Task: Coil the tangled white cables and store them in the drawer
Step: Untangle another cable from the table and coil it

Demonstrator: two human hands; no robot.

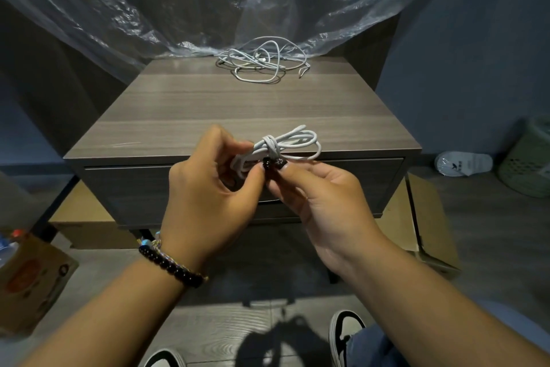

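- Your left hand [205,185] & right hand [315,194]: both grips pinch coiled white cable [279,146], fingers curled, above closed drawer [143,185].
- Tangled cables [262,60] lie at table [208,104] rear, well apart.

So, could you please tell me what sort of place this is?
Probably a room at home, perhaps mid-move: a wooden nightstand with a shut drawer, cardboard boxes on the floor, a slipper, and plastic sheeting draped behind.

Single head-worn view, wide-angle, looking forward and steeply down. Close on both hands, left hand [208,185] and right hand [324,203], before a wooden nightstand [184,104]. Floor and shoes at bottom edge. No second view.
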